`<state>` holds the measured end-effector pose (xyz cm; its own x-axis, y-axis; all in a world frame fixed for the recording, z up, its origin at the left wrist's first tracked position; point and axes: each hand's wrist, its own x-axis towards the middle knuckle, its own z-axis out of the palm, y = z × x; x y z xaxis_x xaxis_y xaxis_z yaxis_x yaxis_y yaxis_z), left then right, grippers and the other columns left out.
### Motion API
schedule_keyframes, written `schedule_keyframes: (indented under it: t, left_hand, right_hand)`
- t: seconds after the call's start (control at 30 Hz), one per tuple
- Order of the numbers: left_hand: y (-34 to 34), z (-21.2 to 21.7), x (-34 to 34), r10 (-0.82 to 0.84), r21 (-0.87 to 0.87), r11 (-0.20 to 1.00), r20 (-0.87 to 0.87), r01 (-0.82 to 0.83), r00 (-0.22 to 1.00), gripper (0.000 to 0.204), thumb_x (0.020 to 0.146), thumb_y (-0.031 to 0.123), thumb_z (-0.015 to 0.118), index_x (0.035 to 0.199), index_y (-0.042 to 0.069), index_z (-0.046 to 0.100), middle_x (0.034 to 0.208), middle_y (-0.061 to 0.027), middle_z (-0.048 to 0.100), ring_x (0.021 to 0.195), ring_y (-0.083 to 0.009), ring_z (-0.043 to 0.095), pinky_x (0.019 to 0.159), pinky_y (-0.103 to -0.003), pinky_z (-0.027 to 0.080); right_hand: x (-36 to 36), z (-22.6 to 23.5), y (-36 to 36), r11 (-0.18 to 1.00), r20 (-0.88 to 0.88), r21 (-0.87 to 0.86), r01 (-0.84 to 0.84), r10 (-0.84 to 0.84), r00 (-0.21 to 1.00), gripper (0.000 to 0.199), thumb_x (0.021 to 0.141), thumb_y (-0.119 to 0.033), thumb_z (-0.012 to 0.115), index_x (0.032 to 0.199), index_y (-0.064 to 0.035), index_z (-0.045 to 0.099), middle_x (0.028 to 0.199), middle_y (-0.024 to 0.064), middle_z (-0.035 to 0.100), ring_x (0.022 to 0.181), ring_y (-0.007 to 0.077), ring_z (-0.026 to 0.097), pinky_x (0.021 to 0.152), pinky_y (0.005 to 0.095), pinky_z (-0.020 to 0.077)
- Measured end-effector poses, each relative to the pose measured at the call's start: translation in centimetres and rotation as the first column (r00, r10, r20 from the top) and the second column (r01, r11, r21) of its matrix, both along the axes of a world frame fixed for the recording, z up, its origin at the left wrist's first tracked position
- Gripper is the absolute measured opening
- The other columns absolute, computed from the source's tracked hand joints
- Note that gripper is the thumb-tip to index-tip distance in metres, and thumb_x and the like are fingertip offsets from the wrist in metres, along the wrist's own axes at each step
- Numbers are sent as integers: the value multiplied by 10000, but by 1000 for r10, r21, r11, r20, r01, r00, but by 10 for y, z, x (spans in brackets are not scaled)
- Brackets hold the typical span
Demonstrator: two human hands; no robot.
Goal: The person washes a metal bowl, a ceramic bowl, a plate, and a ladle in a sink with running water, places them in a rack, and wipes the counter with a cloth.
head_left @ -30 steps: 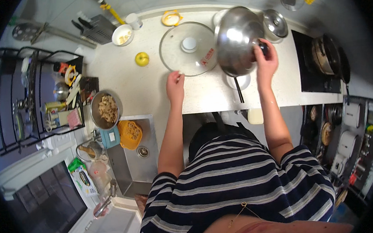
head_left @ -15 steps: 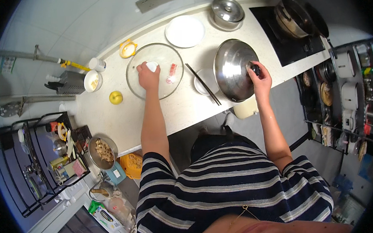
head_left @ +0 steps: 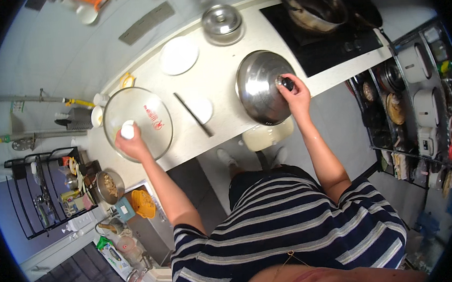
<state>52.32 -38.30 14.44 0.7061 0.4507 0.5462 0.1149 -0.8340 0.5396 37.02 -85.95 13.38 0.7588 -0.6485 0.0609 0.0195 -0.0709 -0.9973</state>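
My left hand (head_left: 131, 142) is closed around the white knob of a large clear glass lid (head_left: 153, 101) with red printing. The lid is over the left part of the counter. My right hand (head_left: 296, 92) grips the black knob of a domed steel lid (head_left: 259, 87), which is over the counter's front edge. Between the two lids, a pair of dark chopsticks (head_left: 192, 113) lies across a white bowl (head_left: 205, 110). Behind them is a round white plate (head_left: 179, 56). Whether either lid touches the counter, I cannot tell.
A lidded steel pot (head_left: 221, 25) stands by the back wall. To its right a large pan (head_left: 313, 9) sits on the black cooktop (head_left: 329, 54). A steel bowl of food (head_left: 109, 187) and an orange basket (head_left: 143, 204) are near the sink at left. A cream bin (head_left: 269, 134) stands below the counter.
The view has swung right. The glass lid has moved left and nearer, over the yellow apple's place, which is now hidden. The steel lid has moved right, uncovering the white bowl.
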Motion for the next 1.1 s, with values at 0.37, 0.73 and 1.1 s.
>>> schedule_keyframes:
  t: [0.37, 0.73, 1.1]
  left_hand:
    - [-296, 62, -85, -450, -32, 892, -176, 452, 875, 572, 655, 327, 851, 1097, 39, 628, 1100, -145, 599, 1053, -343, 579, 897, -416, 475]
    - [-545, 28, -96, -827, -187, 535, -315, 824, 465, 497, 638, 276, 830, 1056, 88, 639, 1077, -123, 611, 959, -329, 632, 819, -410, 524]
    - [-604, 21, -101, -709, -249, 702, -328, 667, 624, 498, 639, 262, 842, 1055, 75, 643, 1057, -115, 610, 956, -309, 628, 812, -392, 521]
  right_hand:
    - [-35, 94, -207, 966, 143, -205, 157, -129, 981, 284, 800, -150, 780, 1060, -70, 700, 943, 14, 678, 708, 67, 541, 641, 229, 453]
    - [109, 141, -355, 610, 57, -777, 159, -183, 981, 376, 765, -368, 757, 1101, -204, 715, 967, 99, 711, 892, 293, 674, 750, 389, 528]
    - [228, 100, -392, 692, -278, -691, -208, 10, 960, 403, 791, -442, 728, 1097, -184, 693, 1061, 97, 701, 1016, 294, 654, 840, 391, 514]
